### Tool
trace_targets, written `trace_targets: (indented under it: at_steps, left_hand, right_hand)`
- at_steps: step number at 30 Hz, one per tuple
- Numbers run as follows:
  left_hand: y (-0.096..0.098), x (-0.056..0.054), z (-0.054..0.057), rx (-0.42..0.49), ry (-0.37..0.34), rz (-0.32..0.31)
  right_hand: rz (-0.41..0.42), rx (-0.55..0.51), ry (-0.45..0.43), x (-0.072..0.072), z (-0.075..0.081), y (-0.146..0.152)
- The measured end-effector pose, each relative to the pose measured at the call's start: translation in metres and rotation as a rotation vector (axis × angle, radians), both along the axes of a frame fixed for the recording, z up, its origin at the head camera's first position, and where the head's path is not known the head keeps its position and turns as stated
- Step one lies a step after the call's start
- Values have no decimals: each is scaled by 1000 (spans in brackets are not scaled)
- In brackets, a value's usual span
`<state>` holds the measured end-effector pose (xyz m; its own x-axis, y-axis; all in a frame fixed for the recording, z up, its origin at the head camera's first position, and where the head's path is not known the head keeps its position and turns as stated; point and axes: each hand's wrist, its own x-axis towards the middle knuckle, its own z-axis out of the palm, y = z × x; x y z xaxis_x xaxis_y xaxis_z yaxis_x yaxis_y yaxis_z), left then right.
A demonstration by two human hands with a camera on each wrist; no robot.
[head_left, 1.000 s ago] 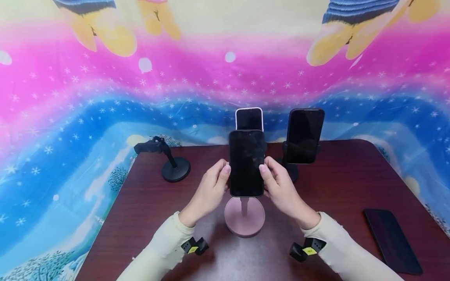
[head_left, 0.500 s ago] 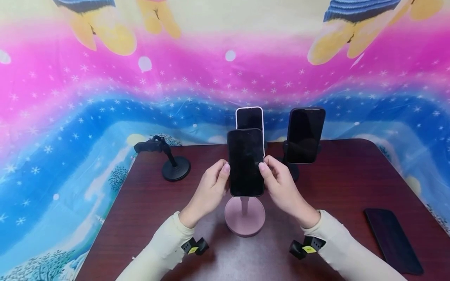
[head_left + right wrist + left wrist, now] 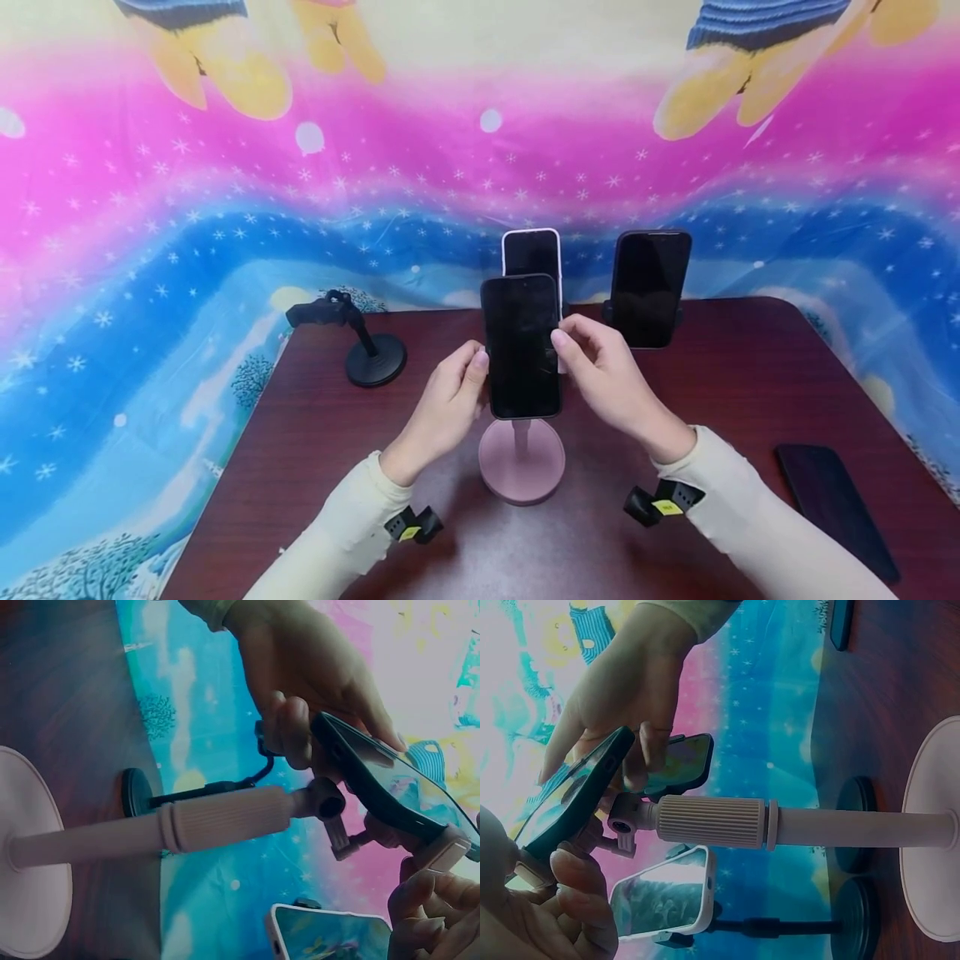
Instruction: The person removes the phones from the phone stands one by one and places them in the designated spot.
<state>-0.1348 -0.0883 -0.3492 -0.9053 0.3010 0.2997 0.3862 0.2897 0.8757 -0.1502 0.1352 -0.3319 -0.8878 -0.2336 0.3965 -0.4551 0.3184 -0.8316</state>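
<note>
- While the left hand [image 3: 442, 400] grips one side of the front phone [image 3: 521, 346], the right hand [image 3: 615, 383] pinches the opposite edge.
- Pink stand [image 3: 522, 471]: upright on tabletop [image 3: 292, 450], beneath that phone.

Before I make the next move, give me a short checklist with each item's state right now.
1. Left hand on the phone's left edge: ok.
2. Right hand on its right edge: ok.
3. Pink stand's base flat on the table: ok.
4. Clamp against the phone's edges: ok, seen in the wrist views.
5. Clamp tightness: cannot tell.
6. Hands off the phone: not ok, both touch it.
</note>
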Motion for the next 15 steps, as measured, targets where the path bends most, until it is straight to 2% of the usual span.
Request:
trace_targets:
  at_steps: [11,15]
  left_hand:
    - [0,0,1,14,10,-27]
    - [0,0,1,14,5,-25]
  right_hand:
    - [14,-39,7,-20,23,-6]
    - [43,-56,18,-26,30,-9]
